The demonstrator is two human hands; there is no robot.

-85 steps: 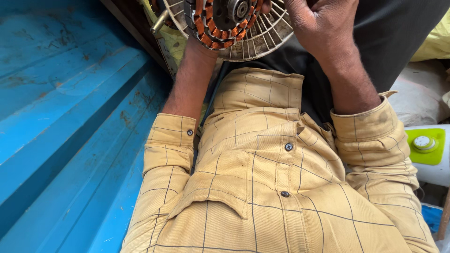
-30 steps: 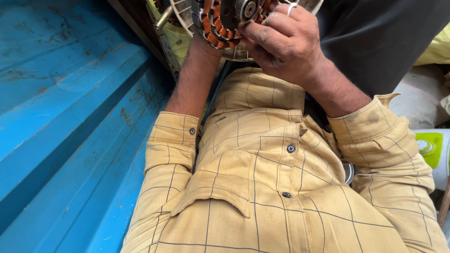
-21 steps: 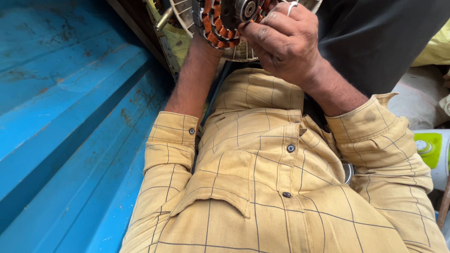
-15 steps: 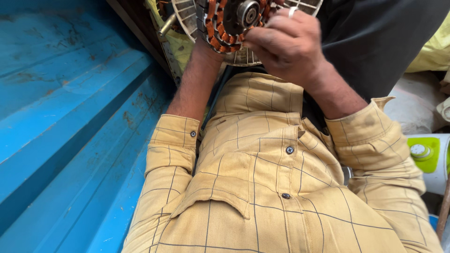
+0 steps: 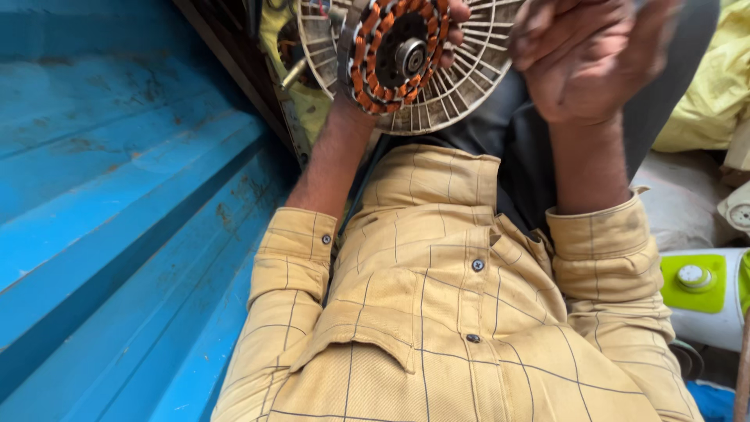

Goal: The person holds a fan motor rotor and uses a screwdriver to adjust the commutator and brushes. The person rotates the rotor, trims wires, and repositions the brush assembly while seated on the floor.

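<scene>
Copper-wound motor stator, ringed with orange coils, sits on a round white wire grille held up at the top of the view. Left hand grips it from behind, fingertips curling over the rim. Right hand, blurred, hovers just beside the grille with fingers loosely curled, holding nothing visible.

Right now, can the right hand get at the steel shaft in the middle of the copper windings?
Probably yes. The right hand hovers just beside the windings, and the shaft faces out uncovered; the left hand grips from behind.

Blue metal wall, green-topped white appliance
</scene>
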